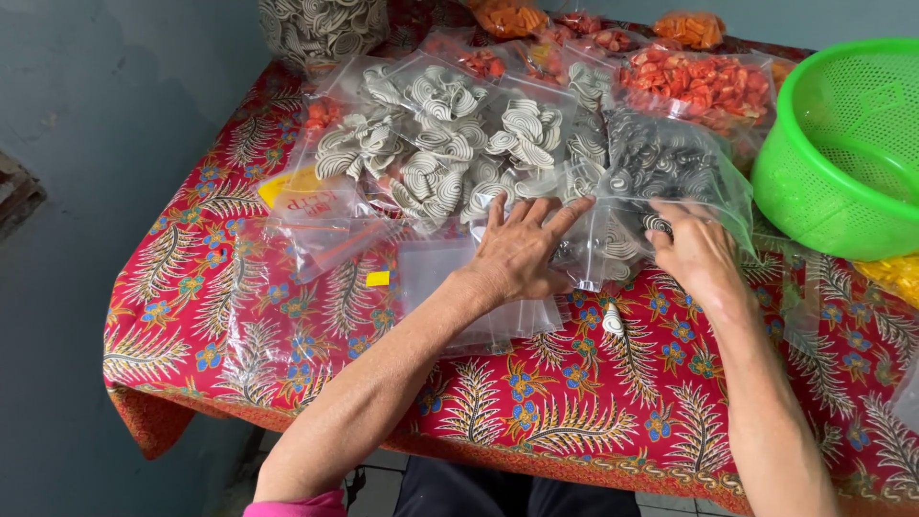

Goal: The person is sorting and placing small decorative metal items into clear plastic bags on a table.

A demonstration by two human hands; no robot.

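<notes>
My left hand [518, 251] lies flat with fingers spread on a clear plastic bag [613, 244] of grey-and-white spiral crackers, beside a stack of empty clear bags [436, 273]. My right hand [699, 251] grips the same bag's right side, fingers curled on the plastic under a darker bag of spiral crackers [665, 163]. A pile of more filled spiral-cracker bags [431, 144] lies just beyond both hands.
A red patterned tablecloth [574, 402] covers the table. A green plastic colander [847, 144] stands at the right. Bags of orange-red crackers [699, 81] lie at the back. A yellow-labelled packet [306, 196] sits at the left. A grey wall is on the left.
</notes>
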